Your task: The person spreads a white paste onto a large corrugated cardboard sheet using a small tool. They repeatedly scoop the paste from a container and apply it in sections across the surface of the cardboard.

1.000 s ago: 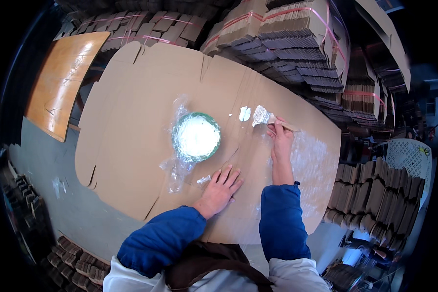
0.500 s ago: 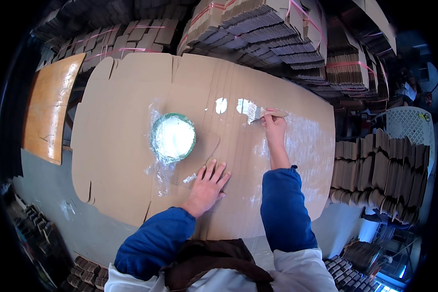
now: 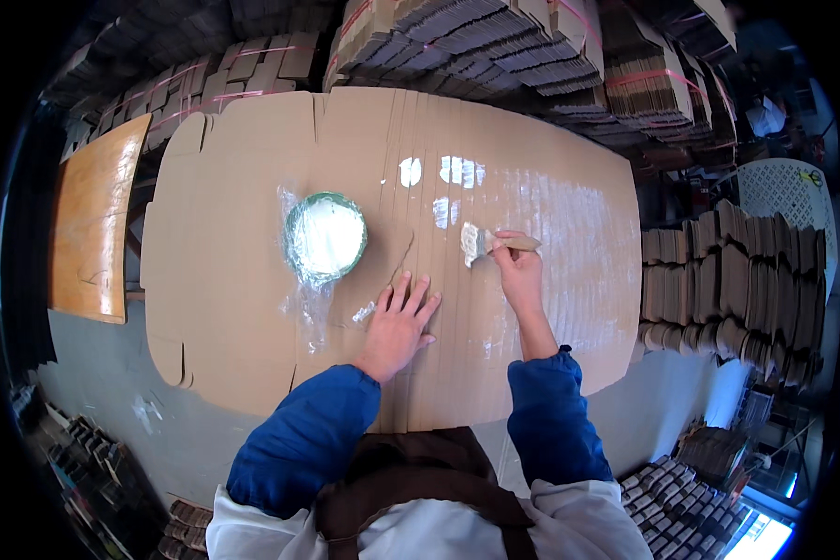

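from my distant place i look down on the surface, a wide cardboard sheet (image 3: pixel 233 243). my right hand (image 3: pixel 521 273) is over its right half, about midway between the far and near edges. the fingers there are narrow, pinching the handle of a brush (image 3: pixel 474 245); its bristles, loaded with white paste, point to the left edge. i cannot tell if they touch the cardboard.

my left hand (image 3: pixel 394 341) lies palm down near the middle of the near edge, its fingers spread wide and holding nothing. just beside them is a small white scrap (image 3: pixel 363 313). a bowl with a green rim (image 3: pixel 331 196) stands left of the centre; its inside is very bright white, and clear film (image 3: pixel 314 313) runs from it toward the near edge.

three white patches (image 3: pixel 461 172) are toward the far edge, and thin wet streaks (image 3: pixel 579 233) cover the part by the right edge. past the far edge there are stacks of folded cardboard (image 3: pixel 495 42); past the left edge, a wooden board (image 3: pixel 98 224).
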The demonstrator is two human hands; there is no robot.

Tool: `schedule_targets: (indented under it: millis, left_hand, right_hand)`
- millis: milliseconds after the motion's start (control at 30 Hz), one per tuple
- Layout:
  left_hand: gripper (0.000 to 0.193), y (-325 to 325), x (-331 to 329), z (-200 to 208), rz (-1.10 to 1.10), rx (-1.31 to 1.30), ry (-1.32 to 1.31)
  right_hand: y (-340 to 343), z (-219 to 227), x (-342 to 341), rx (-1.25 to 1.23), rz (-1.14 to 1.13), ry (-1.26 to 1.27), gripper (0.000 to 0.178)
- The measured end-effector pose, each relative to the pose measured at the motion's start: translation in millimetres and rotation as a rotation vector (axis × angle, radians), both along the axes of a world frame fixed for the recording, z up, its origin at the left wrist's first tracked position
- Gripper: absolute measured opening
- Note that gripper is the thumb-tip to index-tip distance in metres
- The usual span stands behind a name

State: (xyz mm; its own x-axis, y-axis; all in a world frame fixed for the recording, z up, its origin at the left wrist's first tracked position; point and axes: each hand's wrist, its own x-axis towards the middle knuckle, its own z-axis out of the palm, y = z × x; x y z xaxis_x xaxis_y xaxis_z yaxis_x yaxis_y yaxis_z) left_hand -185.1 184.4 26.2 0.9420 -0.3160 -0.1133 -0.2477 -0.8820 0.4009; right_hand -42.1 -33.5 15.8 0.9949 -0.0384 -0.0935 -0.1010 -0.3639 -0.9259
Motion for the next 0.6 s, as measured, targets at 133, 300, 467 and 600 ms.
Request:
schedule_targets:
  millis: [133, 300, 467, 600]
  left_hand:
    - [0.072, 1, -4, -6, 0.008, 0.014, -0.014]
    - [0.072, -8, -5, -1, -0.010, 0.012, 0.013]
    - [0.069, -7, -4, 4, 0.028, 0.025, 0.002]
    - [0.066, 1, -38, 3, -0.043, -0.058, -0.047]
  right_hand:
    - [-2, 26, -35, 0.016, -0.119, -0.067, 0.016]
    - [19, 15, -54, -0.195, 0.069, -0.040, 0.019]
    - [-44, 42, -51, -0.151, -0.076, -0.068, 0.018]
    - [-86, 53, -75, 0.097, -0.114, -0.028, 0.017]
